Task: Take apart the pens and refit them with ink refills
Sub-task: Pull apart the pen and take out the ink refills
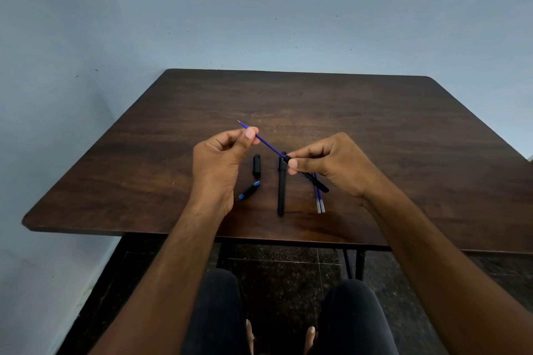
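Note:
My left hand [222, 158] pinches a thin blue refill [266, 143] near its tip, held above the table. The refill's other end sits in the mouth of a black pen barrel [310, 177], which my right hand [331, 164] pinches between thumb and fingers. On the table below lie a black cap [256, 165], a black-and-blue tip section [248, 190], a whole capped black pen [281, 187], and two spare blue refills [319, 202] partly hidden under the held barrel.
The dark wooden table [375, 130] stands against a pale blue wall, its front edge close to my knees. A tiled floor and black table legs show beneath.

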`<state>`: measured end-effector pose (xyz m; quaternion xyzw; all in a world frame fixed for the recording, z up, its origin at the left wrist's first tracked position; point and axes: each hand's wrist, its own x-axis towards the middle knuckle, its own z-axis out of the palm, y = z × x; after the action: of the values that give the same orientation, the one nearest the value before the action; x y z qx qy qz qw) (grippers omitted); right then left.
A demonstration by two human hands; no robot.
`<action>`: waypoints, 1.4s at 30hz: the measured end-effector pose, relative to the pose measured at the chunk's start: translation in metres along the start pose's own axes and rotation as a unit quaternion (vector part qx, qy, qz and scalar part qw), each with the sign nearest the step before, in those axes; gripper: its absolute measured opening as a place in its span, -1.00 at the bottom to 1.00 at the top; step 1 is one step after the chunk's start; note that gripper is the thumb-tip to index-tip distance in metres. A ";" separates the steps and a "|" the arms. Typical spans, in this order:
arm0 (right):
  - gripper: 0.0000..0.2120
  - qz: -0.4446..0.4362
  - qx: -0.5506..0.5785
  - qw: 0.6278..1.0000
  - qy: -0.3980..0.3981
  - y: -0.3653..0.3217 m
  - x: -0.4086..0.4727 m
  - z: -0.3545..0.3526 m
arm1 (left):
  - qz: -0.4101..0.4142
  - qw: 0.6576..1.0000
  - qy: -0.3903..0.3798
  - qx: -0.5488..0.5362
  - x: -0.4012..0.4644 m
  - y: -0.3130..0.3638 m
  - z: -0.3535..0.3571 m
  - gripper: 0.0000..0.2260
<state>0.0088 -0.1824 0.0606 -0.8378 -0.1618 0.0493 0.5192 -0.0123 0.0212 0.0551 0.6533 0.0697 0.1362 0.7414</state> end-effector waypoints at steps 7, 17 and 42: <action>-0.91 0.005 -0.006 1.000 -0.006 0.003 0.000 0.002 | 0.008 0.999 0.041 -0.004 0.006 0.001 -0.007 -0.91; -0.94 0.004 -0.006 1.000 -0.006 0.001 0.000 0.003 | 0.007 0.998 0.066 -0.017 0.012 0.002 -0.017 -0.89; -0.91 -0.007 -0.024 1.000 0.002 -0.004 0.006 0.014 | -0.018 0.882 0.047 0.468 0.052 -0.005 -0.057 -0.86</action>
<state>0.0103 -0.1668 0.0579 -0.8490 -0.1674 0.0403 0.4996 0.0224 0.0898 0.0464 0.9159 0.1718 0.1043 0.3473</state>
